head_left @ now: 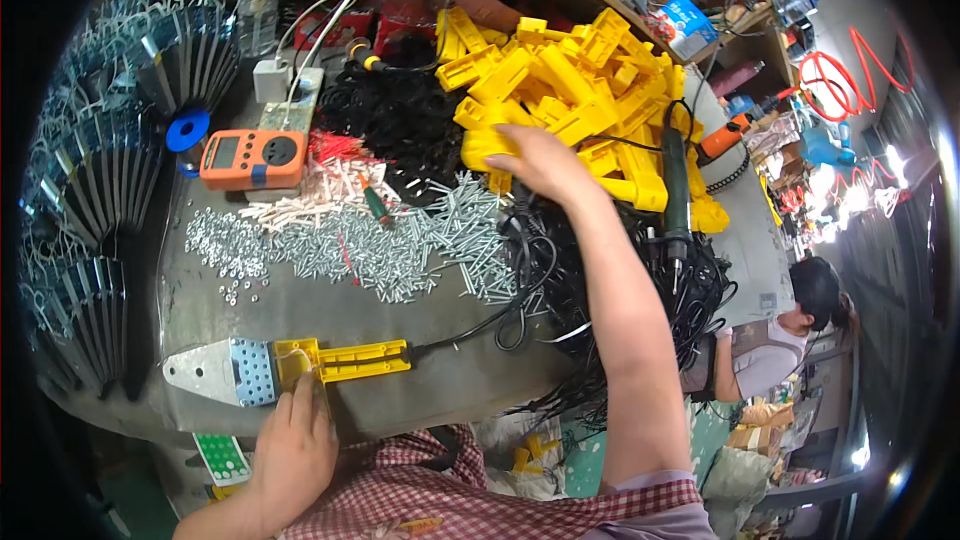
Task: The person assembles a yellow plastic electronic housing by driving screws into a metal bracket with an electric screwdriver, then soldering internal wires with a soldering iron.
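A partly assembled hand tool lies near the table's front edge, with a pointed flat metal blade (pixel 200 372), a perforated light-blue plate (pixel 253 372) and an open yellow handle shell (pixel 365 360). A black cable (pixel 460 338) runs from the shell's right end. The fingertips of my left hand (pixel 295 445) grip the shell's near edge beside the plate; the thumb is mostly hidden. My right hand (pixel 545 165) reaches across to a heap of yellow plastic shells (pixel 560 80). Its thumb and fingers close on one yellow shell (pixel 483 148) at the heap's near left side.
Screws (pixel 375 250), nuts (pixel 225 240) and white sleeves (pixel 320 190) lie mid-table. Bundled metal blades (pixel 90 180) line the left. An orange meter (pixel 253 160) stands behind. A dark electric screwdriver (pixel 677 180) hangs right, above black cables (pixel 690 290). Another person (pixel 775 350) sits farther right.
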`<state>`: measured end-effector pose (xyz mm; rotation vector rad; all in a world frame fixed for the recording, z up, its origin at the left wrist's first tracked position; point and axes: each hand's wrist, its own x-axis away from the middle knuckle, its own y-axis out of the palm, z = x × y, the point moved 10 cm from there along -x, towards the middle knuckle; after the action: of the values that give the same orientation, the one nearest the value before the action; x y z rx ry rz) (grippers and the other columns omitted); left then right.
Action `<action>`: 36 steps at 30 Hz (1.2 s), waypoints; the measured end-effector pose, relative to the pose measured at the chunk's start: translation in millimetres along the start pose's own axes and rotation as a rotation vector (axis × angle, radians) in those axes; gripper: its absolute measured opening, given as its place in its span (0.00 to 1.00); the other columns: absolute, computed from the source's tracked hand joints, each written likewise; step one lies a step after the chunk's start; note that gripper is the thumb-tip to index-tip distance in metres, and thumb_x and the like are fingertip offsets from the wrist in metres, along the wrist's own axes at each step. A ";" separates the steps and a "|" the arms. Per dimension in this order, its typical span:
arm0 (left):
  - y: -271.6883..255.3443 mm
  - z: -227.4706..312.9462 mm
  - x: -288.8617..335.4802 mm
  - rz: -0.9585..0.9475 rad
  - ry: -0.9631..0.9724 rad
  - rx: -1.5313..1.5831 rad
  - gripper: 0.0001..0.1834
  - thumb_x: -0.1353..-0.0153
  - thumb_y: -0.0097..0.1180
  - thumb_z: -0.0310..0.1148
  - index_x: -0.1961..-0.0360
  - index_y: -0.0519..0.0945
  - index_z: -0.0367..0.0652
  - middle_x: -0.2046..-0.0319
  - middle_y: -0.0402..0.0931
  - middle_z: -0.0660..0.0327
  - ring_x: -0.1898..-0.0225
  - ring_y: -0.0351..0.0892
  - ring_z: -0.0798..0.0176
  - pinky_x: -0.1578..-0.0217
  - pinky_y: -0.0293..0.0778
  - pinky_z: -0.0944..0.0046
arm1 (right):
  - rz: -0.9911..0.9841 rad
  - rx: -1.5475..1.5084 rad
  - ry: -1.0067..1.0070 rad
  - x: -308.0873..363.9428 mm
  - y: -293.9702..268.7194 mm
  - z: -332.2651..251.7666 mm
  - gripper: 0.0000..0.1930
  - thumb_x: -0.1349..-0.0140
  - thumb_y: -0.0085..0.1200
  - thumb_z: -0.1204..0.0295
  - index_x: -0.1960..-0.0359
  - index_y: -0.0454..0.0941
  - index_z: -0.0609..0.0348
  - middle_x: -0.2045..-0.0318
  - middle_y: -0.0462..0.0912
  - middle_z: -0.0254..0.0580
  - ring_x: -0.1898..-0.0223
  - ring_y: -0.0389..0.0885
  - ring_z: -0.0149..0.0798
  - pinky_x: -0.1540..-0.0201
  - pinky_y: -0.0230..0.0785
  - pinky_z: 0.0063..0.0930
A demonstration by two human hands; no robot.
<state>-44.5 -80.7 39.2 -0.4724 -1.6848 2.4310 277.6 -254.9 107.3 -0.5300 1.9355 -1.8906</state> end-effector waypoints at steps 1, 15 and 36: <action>3.7 -1.5 0.6 -0.006 -0.005 0.015 0.23 0.55 0.52 0.26 0.58 0.71 0.21 0.50 0.65 0.38 0.64 0.69 0.48 0.64 0.72 0.57 | 0.018 -0.065 -0.048 -2.1 8.5 -14.5 0.32 0.45 0.49 0.45 0.50 0.74 0.62 0.54 0.76 0.59 0.48 0.72 0.53 0.44 0.62 0.40; 12.4 -7.8 4.7 -0.068 -0.092 0.037 0.27 0.59 0.56 0.25 0.54 0.70 0.24 0.49 0.64 0.41 0.57 0.69 0.44 0.58 0.71 0.54 | -0.017 0.621 0.817 81.9 -90.5 117.7 0.20 0.52 0.56 0.58 0.59 0.80 0.54 0.56 0.80 0.44 0.53 0.79 0.45 0.53 0.70 0.37; 16.4 -4.5 9.7 -0.072 -0.009 -0.106 0.26 0.56 0.54 0.30 0.56 0.71 0.22 0.49 0.64 0.40 0.62 0.69 0.53 0.60 0.72 0.62 | 0.198 -0.187 -0.525 87.6 67.4 -184.7 0.22 0.44 0.41 0.78 0.45 0.63 0.62 0.46 0.68 0.52 0.43 0.66 0.52 0.40 0.57 0.42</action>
<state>-51.1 -79.7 20.8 -0.4068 -1.8080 2.3064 106.9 -140.7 42.9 -0.7681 1.7387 -1.2921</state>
